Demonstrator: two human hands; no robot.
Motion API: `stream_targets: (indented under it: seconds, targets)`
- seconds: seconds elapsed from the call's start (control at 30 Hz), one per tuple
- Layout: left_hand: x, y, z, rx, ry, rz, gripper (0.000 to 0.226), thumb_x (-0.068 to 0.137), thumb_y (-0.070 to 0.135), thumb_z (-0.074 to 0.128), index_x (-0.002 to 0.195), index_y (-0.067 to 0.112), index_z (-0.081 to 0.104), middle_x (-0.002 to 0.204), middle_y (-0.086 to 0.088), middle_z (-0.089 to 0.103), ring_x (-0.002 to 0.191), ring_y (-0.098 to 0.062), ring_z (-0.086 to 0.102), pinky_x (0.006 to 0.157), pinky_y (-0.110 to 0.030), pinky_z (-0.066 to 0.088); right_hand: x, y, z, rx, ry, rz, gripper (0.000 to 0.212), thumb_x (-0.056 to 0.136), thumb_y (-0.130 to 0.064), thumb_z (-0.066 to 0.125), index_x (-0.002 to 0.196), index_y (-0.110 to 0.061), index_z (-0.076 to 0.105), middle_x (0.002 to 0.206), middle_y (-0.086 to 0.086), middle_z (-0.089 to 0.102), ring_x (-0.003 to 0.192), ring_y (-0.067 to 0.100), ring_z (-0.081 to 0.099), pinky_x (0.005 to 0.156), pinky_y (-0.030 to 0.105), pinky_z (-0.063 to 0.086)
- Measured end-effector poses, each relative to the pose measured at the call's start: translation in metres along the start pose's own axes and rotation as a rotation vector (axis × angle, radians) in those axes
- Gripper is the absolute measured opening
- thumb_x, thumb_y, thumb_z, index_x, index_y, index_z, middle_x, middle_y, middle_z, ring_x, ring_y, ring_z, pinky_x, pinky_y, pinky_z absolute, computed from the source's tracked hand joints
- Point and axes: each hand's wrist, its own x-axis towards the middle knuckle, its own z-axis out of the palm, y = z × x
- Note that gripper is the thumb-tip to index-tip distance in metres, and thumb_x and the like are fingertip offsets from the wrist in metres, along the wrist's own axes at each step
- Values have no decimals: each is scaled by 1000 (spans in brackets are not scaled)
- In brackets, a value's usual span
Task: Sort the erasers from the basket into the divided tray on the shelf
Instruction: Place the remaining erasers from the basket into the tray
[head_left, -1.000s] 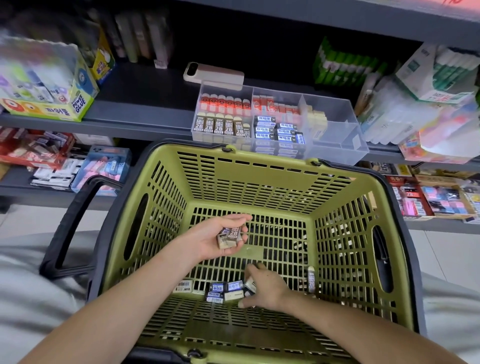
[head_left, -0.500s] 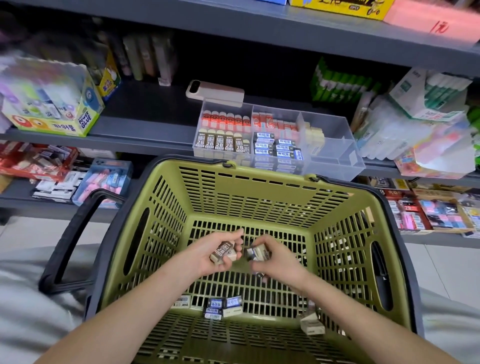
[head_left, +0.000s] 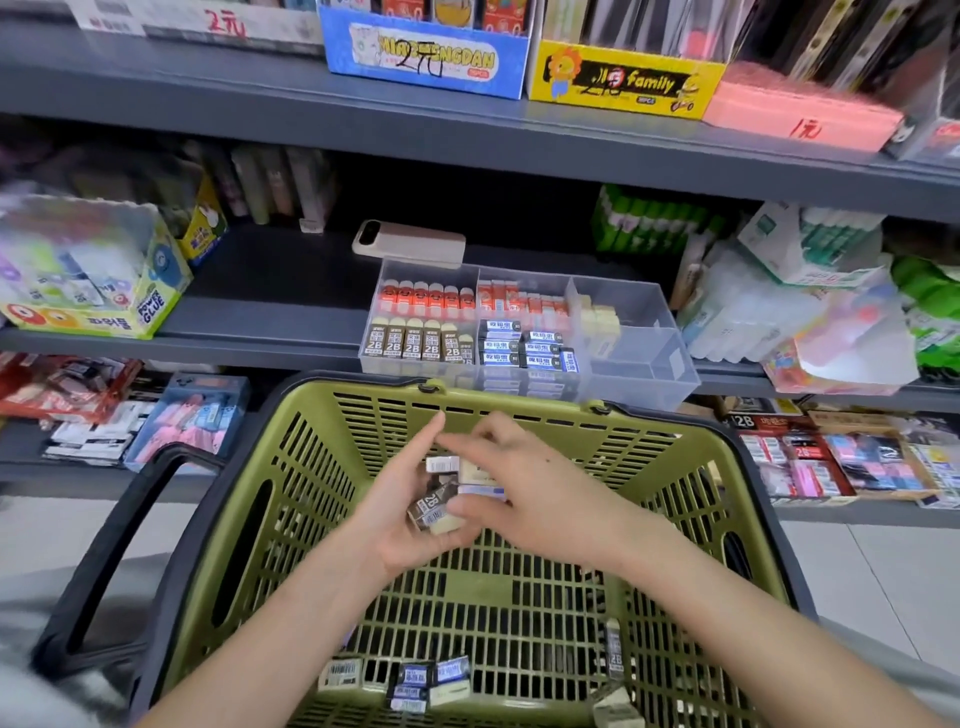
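Rising from half a second ago, both hands now sit near the far rim of the basket (head_left: 363, 395), closed together rather than slightly apart. Left hand (head_left: 400, 514), palm up, cups a stack of erasers (head_left: 434, 506); right hand (head_left: 540, 493) lies over it, fingers (head_left: 470, 506) pinching the stack. The brown 2B one slants, bare cream end toward the person; those above lie crosswise. Loose erasers (head_left: 431, 680) stay on the basket floor, the tray (head_left: 639, 364) on the shelf (head_left: 260, 312) beyond
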Motion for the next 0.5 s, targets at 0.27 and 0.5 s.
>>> stream_targets:
  seconds: [0.27, 0.5]
  targets:
    - [7, 26, 41, -179, -58, 54, 37, 68, 32, 72, 88, 1, 72, 84, -17, 70, 64, -27, 70, 48, -33, 57, 2, 12, -34, 447, 273, 56, 48, 93, 2, 45, 136, -20, 45, 120, -1, 53, 110, 10, 53, 99, 25, 43]
    - [13, 48, 68, -201, -108, 56, 29, 69, 19, 68, 91, 1, 74, 90, -21, 67, 69, -31, 68, 45, -31, 56, 0, 53, -68, 877, 656, 113, 22, 81, -2, 68, 97, -15, 62, 80, -2, 70, 64, 6, 61, 62, 16, 50]
